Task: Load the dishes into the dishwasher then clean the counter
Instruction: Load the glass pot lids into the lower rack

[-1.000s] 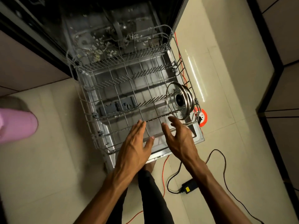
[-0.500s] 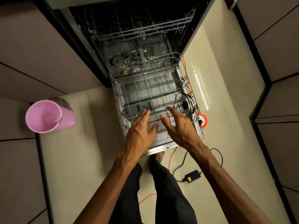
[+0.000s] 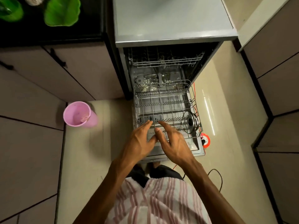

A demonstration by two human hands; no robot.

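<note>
Both hands hovered empty above the near edge of the pulled-out lower rack (image 3: 163, 109): the left hand (image 3: 140, 141) and the right hand (image 3: 174, 143) had fingers straight and spread, gripping nothing. A glass lid (image 3: 191, 122) stood upright at the rack's right side. The green dishes (image 3: 62, 11) waited on the desk (image 3: 90, 29). The next dish would best be fetched and slotted upright between free prongs.

The head camera is looking steeply down from standing height, seemingly, facing the open dishwasher (image 3: 168, 101) beyond both hands.
</note>
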